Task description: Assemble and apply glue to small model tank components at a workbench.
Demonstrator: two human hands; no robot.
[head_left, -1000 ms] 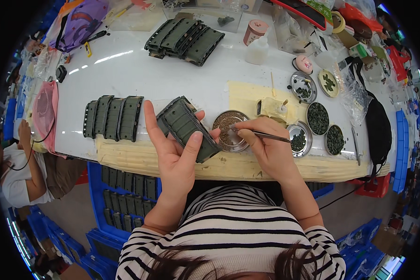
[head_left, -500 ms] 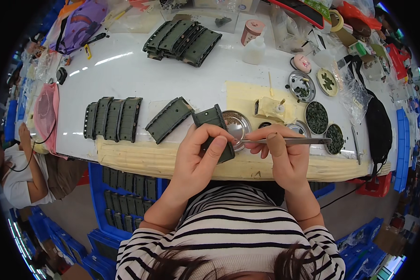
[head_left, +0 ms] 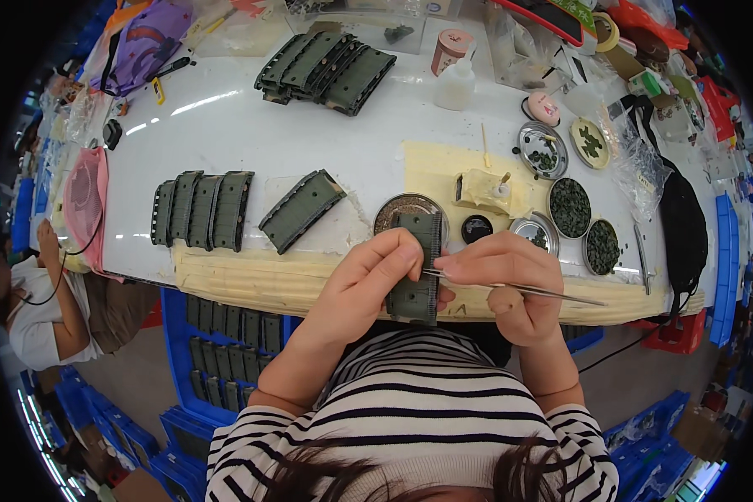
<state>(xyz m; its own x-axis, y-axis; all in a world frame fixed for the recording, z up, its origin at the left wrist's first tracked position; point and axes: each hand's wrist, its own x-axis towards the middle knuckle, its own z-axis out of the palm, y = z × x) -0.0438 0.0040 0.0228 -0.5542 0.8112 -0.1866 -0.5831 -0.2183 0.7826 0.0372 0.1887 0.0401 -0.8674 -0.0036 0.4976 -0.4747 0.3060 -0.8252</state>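
Note:
My left hand [head_left: 356, 284] grips a dark green rectangular plastic panel [head_left: 413, 299] with ribbed edges, held upright over the table's front edge. In my right hand [head_left: 519, 276] are metal tweezers [head_left: 565, 297], whose tip meets the panel's right side near the left fingertips. Whether the tip pinches anything is too small to see. Just beyond the panel is a round metal dish [head_left: 384, 211] with tiny brownish bits, partly covered by it. A similar green panel [head_left: 302, 211] lies alone to the left, beside a row of several more [head_left: 201, 211].
A stack of green panels [head_left: 322, 71] lies at the back. On the right stand a small black pot [head_left: 477, 227], tins of dark green pieces [head_left: 570, 207], a white bottle [head_left: 454, 86] and spare tweezers [head_left: 642, 259]. A blue crate [head_left: 174, 335] sits below the table; a co-worker [head_left: 46, 293] is at left.
The panel has turned from slanted to upright and come slightly right and nearer. My right hand has rolled over, and the tweezers now slope with their tip at the panel's edge.

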